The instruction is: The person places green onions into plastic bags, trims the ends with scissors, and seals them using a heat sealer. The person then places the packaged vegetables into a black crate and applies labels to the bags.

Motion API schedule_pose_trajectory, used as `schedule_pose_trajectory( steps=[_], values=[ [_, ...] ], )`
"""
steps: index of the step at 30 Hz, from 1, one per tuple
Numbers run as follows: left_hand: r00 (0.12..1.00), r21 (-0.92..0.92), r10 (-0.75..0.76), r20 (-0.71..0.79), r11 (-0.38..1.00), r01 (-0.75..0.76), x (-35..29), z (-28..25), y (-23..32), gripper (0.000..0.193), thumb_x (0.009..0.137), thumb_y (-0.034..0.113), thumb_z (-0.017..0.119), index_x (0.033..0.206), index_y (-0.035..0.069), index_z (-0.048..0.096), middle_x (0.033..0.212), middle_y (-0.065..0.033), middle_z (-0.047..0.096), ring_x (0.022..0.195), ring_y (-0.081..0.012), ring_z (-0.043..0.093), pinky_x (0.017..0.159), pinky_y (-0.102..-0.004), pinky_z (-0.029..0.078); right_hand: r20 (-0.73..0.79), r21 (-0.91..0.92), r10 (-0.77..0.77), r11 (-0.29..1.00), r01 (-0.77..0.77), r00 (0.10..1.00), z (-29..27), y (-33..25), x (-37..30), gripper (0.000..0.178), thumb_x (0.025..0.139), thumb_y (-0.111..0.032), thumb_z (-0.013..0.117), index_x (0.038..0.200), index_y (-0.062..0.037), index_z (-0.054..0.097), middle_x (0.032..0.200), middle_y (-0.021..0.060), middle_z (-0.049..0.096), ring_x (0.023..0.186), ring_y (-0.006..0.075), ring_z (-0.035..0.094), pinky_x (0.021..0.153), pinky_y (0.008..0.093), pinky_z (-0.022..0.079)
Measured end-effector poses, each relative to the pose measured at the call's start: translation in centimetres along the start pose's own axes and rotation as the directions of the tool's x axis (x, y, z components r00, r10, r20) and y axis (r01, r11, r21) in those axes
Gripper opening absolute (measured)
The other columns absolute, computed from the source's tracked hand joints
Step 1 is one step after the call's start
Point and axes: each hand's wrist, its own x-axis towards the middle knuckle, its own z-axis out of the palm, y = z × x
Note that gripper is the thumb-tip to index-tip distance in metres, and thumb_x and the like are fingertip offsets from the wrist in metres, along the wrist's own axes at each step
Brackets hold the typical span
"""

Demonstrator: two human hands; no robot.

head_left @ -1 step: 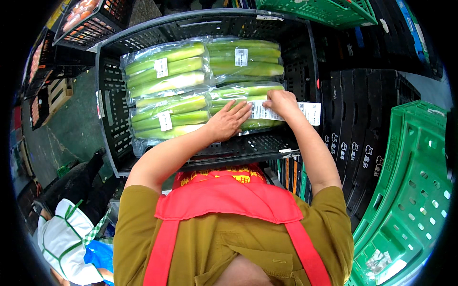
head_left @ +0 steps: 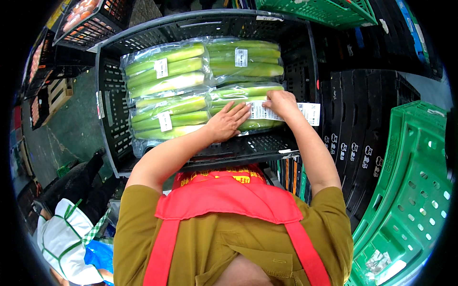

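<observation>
A black crate (head_left: 106, 76) in front of me holds clear bags of long pale-green stalks that look like leeks. Two bags lie on the left: a far-left bag (head_left: 191, 64) and a near-left bag (head_left: 191, 118). A far-right bag (head_left: 253, 69) lies beyond the near-right bag (head_left: 229, 93). Three of these bags carry a white label. My left hand (head_left: 228, 125) lies flat on the near-right bag, fingers apart, its fingertips at the end of a white strip of labels (head_left: 309, 113). My right hand (head_left: 282, 104) pinches that strip, whose tail sticks out past my wrist over the crate's right rim.
Stacked black crates (head_left: 353, 138) stand to the right, beside a large green crate (head_left: 410, 190). Another green crate (head_left: 324, 12) is beyond the black one. At far left are a crate of reddish produce (head_left: 78, 19) and a wooden pallet (head_left: 59, 97). A person in white headwear (head_left: 67, 238) is at lower left.
</observation>
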Motion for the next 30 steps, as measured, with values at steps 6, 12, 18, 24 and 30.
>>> schedule_pose_trajectory(
  steps=[6,12,18,24,30],
  values=[
    [0.997,0.045,0.004,0.078,0.999,-0.007,0.1,0.5,-0.6,0.078,0.082,0.035,0.061,0.144,0.004,0.025,0.153,-0.0111,0.019,0.141,-0.0252,0.017,0.115,-0.0436,0.014,0.029,-0.11,0.105,0.989,-0.102,0.994,-3.0,-1.3,-0.4,0.037,0.074,-0.042,0.07,0.082,-0.0061,0.07,0.083,0.0165,0.068,0.083,0.0312,0.066,0.075,0.0413,0.05],
    [0.995,0.14,-0.003,0.104,0.99,-0.012,0.4,0.7,-0.6,0.074,0.082,0.035,0.061,0.142,0.005,0.03,0.152,-0.0108,0.023,0.14,-0.0258,0.021,0.114,-0.0463,0.015,-0.019,-0.084,0.175,0.981,-0.176,0.984,-12.2,-3.6,-5.1,0.033,0.073,-0.039,0.072,0.08,-0.0073,0.067,0.077,0.014,0.067,0.078,0.029,0.066,0.07,0.0394,0.05],
    [0.997,0.07,0.022,0.077,0.997,-0.028,3.1,0.6,0.8,0.073,0.082,0.035,0.061,0.143,0.011,0.031,0.152,-0.011,0.023,0.14,-0.0271,0.022,0.113,-0.0491,0.015,-0.296,0.25,0.153,0.965,-0.079,0.943,-15.0,-4.0,-7.0,0.021,0.077,-0.026,0.071,0.079,-0.0067,0.065,0.069,0.0106,0.065,0.065,0.0241,0.064,0.062,0.0343,0.049],
    [0.986,0.07,-0.016,0.168,0.998,0.004,2.9,-2.2,1.2,0.076,0.078,0.036,0.068,0.142,0.016,0.033,0.152,-0.0091,0.022,0.14,-0.0285,0.021,0.111,-0.0524,0.018,-0.428,0.728,0.144,0.641,0.245,0.892,-15.8,-4.7,-8.2,0.009,0.085,-0.008,0.065,0.088,-0.0002,0.065,0.074,0.0027,0.064,0.067,0.0056,0.056,0.06,0.0213,0.044],
    [0.981,-0.485,-0.189,0.036,0.855,0.182,0.5,-7.8,0.1,0.056,0.081,0.025,0.066,0.132,0.009,0.047,0.126,-0.0145,0.055,0.115,-0.0297,0.054,0.098,-0.0374,0.043,-0.655,0.727,0.068,0.329,0.603,0.753,-17.2,-4.5,-10.9,0.011,0.09,-0.005,0.059,0.099,0.0002,0.06,0.085,0.001,0.064,0.078,0.006,0.058,0.07,0.0207,0.046]
  ],
)
